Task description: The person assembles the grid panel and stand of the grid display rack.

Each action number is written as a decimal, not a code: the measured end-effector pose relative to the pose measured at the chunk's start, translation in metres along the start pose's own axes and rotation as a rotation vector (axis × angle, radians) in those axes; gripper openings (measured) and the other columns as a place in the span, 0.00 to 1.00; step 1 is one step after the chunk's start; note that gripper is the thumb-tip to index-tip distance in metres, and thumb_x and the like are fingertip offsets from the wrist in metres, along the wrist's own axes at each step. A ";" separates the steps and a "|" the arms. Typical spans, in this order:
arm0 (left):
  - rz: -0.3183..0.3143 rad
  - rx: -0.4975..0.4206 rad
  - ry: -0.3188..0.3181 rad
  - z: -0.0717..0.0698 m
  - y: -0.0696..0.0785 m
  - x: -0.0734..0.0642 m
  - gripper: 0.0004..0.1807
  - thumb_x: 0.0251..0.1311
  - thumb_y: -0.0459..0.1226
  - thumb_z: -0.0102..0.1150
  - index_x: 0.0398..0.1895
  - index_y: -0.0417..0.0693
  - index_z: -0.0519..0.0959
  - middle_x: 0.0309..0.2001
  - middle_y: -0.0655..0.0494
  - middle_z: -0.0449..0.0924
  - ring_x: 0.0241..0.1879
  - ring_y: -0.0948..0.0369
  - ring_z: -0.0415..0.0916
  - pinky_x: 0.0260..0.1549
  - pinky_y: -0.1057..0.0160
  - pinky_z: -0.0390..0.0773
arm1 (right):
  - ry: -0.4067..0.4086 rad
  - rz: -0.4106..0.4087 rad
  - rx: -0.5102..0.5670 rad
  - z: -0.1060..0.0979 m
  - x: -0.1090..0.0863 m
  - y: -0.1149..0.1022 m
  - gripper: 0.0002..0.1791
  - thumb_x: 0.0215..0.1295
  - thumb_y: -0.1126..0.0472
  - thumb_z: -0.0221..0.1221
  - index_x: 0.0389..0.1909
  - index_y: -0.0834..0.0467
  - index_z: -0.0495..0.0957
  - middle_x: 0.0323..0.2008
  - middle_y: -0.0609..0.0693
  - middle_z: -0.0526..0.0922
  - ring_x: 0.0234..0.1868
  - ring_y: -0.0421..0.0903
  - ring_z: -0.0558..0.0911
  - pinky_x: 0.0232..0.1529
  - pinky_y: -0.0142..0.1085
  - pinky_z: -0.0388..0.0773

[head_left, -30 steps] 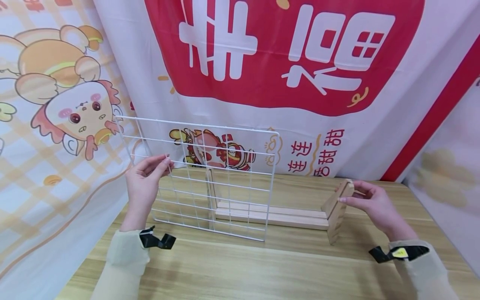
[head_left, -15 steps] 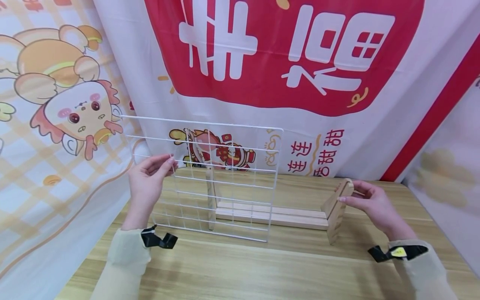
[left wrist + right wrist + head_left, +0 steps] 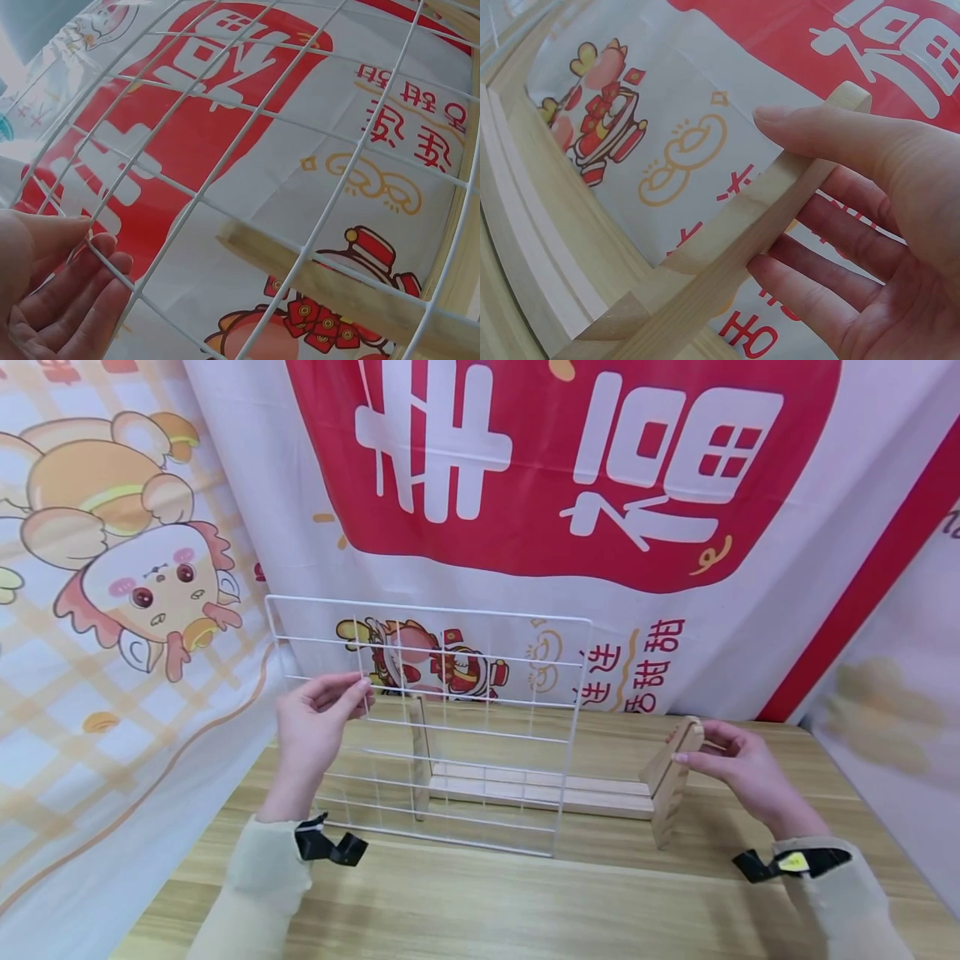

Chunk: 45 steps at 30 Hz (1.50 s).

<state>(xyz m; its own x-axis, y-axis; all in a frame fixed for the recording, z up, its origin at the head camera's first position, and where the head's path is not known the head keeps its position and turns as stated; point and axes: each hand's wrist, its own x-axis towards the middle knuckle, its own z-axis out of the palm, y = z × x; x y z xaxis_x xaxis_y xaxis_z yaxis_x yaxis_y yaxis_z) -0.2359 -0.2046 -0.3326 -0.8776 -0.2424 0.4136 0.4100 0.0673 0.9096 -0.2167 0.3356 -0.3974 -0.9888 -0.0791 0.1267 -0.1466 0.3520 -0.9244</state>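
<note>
My left hand [image 3: 318,714] pinches a wire of a white wire grid panel [image 3: 573,710], which stands upright in front of a wooden stand [image 3: 611,802]. In the left wrist view, thumb and fingers meet on one wire near the side of the grid [image 3: 196,196]. My right hand [image 3: 750,772] grips the top of the stand's right end piece [image 3: 678,781], thumb on one side and fingers on the other, as the right wrist view shows. Through the grid, the stand's left end piece [image 3: 420,760] and part of its base bar are visible.
A wood-grain table [image 3: 487,910] lies under everything. Behind it hangs a white cloth with a red printed patch [image 3: 540,527]. Another printed cloth [image 3: 105,710] hangs along the left side, and a pale one [image 3: 892,693] stands at the right.
My left hand has moved to the right with the grid panel, so the panel covers more of the stand. The right hand stays on the stand's end piece.
</note>
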 end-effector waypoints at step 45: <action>-0.110 0.080 -0.056 0.056 0.011 -0.006 0.09 0.61 0.33 0.72 0.43 0.38 0.86 0.36 0.46 0.88 0.33 0.50 0.87 0.32 0.61 0.87 | 0.015 -0.019 -0.027 0.002 -0.006 -0.002 0.26 0.68 0.59 0.68 0.62 0.66 0.73 0.48 0.39 0.84 0.48 0.33 0.82 0.46 0.27 0.81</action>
<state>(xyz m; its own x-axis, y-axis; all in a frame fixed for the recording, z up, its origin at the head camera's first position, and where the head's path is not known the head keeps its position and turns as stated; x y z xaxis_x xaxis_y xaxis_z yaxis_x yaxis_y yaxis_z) -0.2400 -0.1478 -0.3230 -0.9296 -0.1979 0.3110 0.2918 0.1205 0.9489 -0.2101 0.3335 -0.3976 -0.9862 -0.0723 0.1492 -0.1655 0.3754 -0.9120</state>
